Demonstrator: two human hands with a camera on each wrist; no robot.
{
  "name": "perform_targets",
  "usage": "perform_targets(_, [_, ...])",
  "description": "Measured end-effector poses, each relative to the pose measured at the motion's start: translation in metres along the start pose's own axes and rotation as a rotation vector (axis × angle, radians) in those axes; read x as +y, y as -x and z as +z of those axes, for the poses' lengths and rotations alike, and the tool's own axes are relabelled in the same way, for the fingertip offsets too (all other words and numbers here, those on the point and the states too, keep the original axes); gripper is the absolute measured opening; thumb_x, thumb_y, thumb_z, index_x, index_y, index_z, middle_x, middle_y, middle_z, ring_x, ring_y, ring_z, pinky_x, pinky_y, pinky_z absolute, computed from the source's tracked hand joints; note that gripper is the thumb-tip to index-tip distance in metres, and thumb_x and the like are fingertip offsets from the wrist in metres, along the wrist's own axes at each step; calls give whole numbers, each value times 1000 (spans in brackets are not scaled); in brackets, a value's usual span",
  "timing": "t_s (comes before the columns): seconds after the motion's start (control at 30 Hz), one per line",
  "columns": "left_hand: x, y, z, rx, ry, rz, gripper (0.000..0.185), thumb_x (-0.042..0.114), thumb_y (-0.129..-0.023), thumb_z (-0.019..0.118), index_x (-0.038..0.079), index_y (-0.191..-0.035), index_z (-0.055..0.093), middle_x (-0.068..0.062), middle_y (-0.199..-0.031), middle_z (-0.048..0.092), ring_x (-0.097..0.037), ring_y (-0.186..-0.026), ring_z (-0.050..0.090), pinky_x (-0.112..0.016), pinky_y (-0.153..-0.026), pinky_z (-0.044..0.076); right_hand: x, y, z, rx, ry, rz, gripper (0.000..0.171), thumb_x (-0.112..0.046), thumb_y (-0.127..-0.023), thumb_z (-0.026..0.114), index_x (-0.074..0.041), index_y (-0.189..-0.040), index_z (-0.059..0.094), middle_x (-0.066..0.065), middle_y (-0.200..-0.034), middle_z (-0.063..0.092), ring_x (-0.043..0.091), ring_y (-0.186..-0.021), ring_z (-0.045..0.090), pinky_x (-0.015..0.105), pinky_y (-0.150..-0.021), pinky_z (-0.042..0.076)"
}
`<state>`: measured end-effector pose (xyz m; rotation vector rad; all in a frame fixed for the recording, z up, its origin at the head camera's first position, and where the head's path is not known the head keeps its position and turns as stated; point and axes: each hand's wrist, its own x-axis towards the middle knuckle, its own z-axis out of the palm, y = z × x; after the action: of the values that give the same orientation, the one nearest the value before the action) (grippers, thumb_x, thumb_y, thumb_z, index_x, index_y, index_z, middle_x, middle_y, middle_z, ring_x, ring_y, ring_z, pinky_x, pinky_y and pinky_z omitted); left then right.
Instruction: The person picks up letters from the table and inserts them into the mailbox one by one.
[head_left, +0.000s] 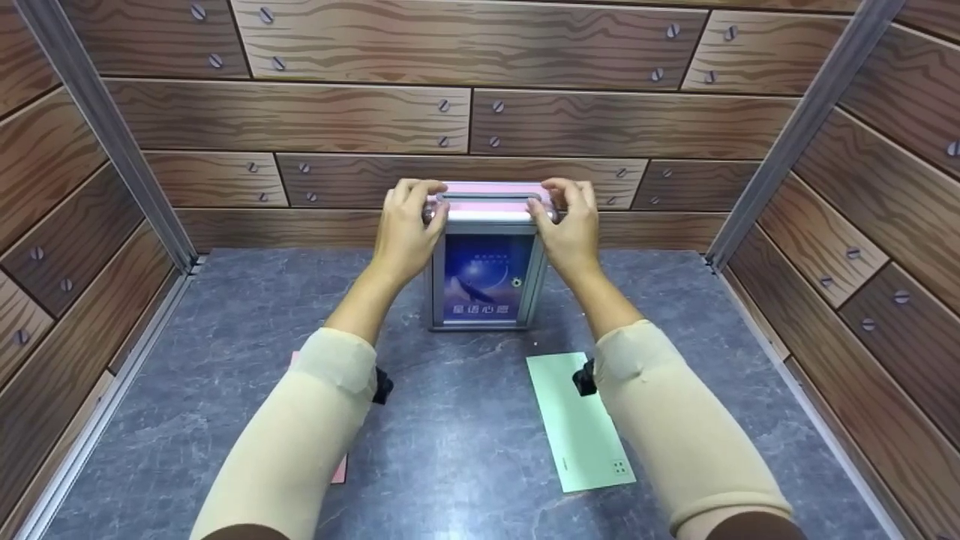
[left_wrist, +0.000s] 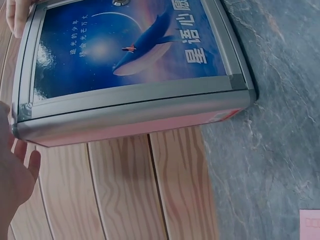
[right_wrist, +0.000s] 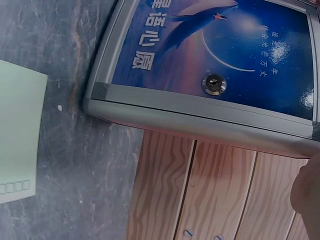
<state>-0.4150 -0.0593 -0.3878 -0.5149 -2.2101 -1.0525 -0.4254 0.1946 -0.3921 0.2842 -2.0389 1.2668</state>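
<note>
A suggestion box (head_left: 487, 326) with a pink top, silver frame and a slot in its lid stands upright near the back wall. Its front panel (left_wrist: 145, 50) carries a blue whale picture with white lettering, and a round key lock (right_wrist: 214, 84) sits on the panel. My left hand (head_left: 405, 229) grips the box's top left corner, thumb at the front edge and fingers bent over the top. At the top right corner my right hand (head_left: 574, 229) holds it the same way. Only parts of each hand show in the wrist views.
A green envelope (head_left: 577, 427) lies on the grey marbled table, partly under the right forearm. Beneath the left forearm, a pink envelope (head_left: 340, 471) is mostly hidden. Wood-patterned walls (head_left: 375, 116) with metal corner posts (head_left: 795, 127) enclose the table at the back and sides.
</note>
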Motion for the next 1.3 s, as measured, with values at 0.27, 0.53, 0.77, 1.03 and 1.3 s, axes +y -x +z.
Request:
perform_targets(0.27, [-6, 28, -3, 34, 73, -42, 33, 11, -104, 67, 2, -135, 60, -21, -126, 62, -38, -120, 62, -49, -112, 50, 6, 17, -11, 85, -85, 17, 36, -11, -95, 83, 0, -123, 63, 12, -106, 57, 22, -102, 56, 31, -95, 48])
perform_targets(0.53, [-15, 72, -7, 60, 160, -105, 36, 1, -99, 66, 0, -134, 58, -23, -127, 61, -40, -115, 64, -51, -106, 56, 0, 49, -6, 242, -399, 102, 22, 0, -101, 65, 3, -121, 56, -3, -94, 55, 11, -86, 53, 23, -77, 47])
perform_targets(0.77, [-24, 108, -27, 20, 225, -231, 39, -3, -98, 65, 0, -136, 57, -22, -133, 59, -42, -118, 64, -57, -107, 55, -10, 98, 9, 271, -531, 185, 19, 1, -103, 59, 0, -121, 53, -2, -100, 50, 11, -91, 51, 21, -85, 46])
perform_targets(1.03, [-51, 131, -59, -129, 173, -369, 41, 0, -100, 67, 0, -139, 55, -23, -138, 59, -41, -121, 62, -53, -111, 53, -31, 141, 32, 180, -642, 257, 21, 0, -105, 54, 6, -124, 47, 1, -101, 49, 11, -88, 56, 23, -83, 53])
perform_targets(1.3, [-93, 157, -102, -395, 59, -396, 44, 5, -100, 71, -1, -141, 54, -31, -139, 60, -50, -122, 65, -63, -107, 56, -38, 176, 53, 102, -771, 395, 34, 3, -99, 66, -1, -126, 47, 1, -101, 55, 12, -87, 56, 20, -78, 52])
